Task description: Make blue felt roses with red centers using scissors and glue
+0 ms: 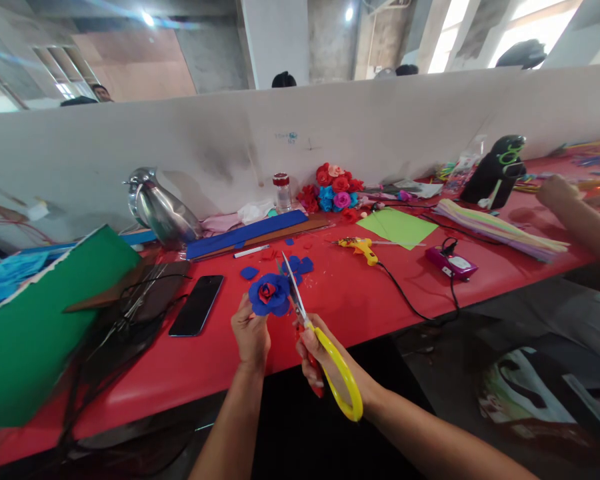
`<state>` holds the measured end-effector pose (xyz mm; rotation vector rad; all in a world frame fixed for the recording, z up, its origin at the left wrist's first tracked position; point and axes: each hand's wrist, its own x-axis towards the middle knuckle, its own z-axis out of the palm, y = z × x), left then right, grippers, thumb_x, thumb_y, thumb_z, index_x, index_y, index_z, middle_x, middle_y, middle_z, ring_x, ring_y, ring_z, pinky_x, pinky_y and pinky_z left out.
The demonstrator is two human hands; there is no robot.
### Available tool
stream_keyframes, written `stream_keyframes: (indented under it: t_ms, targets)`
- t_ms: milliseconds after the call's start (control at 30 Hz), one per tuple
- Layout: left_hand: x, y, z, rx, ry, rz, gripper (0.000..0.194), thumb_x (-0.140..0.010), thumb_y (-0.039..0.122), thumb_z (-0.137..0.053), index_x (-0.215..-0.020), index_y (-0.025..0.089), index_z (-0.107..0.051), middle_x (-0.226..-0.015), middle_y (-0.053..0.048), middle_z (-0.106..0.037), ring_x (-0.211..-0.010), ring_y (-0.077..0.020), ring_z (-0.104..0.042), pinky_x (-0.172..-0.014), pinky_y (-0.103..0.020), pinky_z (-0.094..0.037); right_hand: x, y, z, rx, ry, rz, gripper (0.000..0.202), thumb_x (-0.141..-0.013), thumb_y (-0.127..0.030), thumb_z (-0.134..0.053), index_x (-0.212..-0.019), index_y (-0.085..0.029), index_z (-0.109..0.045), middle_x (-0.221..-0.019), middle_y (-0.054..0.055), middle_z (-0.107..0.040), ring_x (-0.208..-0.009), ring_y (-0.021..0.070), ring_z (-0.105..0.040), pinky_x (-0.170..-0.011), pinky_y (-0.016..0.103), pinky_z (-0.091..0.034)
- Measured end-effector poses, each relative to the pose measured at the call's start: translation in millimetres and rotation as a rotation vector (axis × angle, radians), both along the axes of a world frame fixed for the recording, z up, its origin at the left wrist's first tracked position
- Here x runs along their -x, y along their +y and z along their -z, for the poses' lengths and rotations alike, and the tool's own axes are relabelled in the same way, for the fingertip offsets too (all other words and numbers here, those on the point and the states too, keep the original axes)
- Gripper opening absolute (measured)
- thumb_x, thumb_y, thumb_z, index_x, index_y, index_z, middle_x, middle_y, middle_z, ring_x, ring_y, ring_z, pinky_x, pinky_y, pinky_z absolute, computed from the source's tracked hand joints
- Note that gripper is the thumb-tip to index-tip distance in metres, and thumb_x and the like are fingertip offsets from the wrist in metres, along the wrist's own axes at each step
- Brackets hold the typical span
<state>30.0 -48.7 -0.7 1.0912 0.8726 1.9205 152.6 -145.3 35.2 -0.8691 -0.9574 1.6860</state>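
Observation:
My left hand [251,333] is closed below a blue paper flower [275,301] with a red centre, holding it upright over the table's front part. In my right hand [311,350] are scissors [341,373] with a yellow handle loop; something red also shows among those fingers. The scissor blades point up and away from me, slightly parted, right beside the flower's right edge. Behind the flower lie cut blue petals [303,265] and small red scraps [269,255]. Whether the blades touch the flower, I cannot tell.
A phone [197,305] and a green box [45,340] are at left, a steel jug [163,207] behind. A yellow glue gun [359,249] lies right, its cord trailing past a purple power socket [451,263]. A paper bouquet [337,187] stands by the wall. Another person's hand [557,192] is far right.

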Motion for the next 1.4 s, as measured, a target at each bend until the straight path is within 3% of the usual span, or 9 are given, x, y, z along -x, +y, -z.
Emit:
stream_keyframes:
  t_ms: [200,933,1400]
  targets:
    - [0.1,-0.6,0.5,0.025,0.032,-0.015,0.015,-0.061,0.018,-0.076,-0.051,0.018,-0.064,-0.066,0.002,-0.059,-0.067,-0.0111,-0.05,-0.067,-0.024,-0.043,0.1,0.1,-1.8,0.012,-0.004,0.021,0.052,-0.075,-0.071,-0.055,-0.096,-0.025,-0.042,-0.064,-0.011,-0.04,-0.036,0.0001,-0.032,-0.033,0.012,-0.026]
    - [1.0,4.4,6.4,0.037,0.023,0.004,0.004,-0.062,0.019,-0.074,-0.061,0.019,-0.07,-0.074,0.0,-0.065,-0.073,-0.0123,-0.056,-0.073,-0.025,-0.047,-7.4,-2.2,-3.3,0.024,0.008,-0.018,0.047,-0.078,-0.067,-0.056,-0.091,-0.024,-0.042,-0.063,-0.01,-0.039,-0.035,-0.0004,-0.03,-0.032,0.011,-0.021]
    - [0.5,5.5,7.4,0.05,-0.027,-0.011,0.006,-0.061,0.02,-0.074,-0.06,0.018,-0.069,-0.068,0.001,-0.06,-0.068,-0.0121,-0.055,-0.067,-0.025,-0.048,-11.6,-5.4,-6.2,0.023,-0.033,-0.011,0.048,-0.077,-0.067,-0.057,-0.089,-0.024,-0.04,-0.062,-0.011,-0.04,-0.033,-0.0005,-0.032,-0.028,0.01,-0.026]
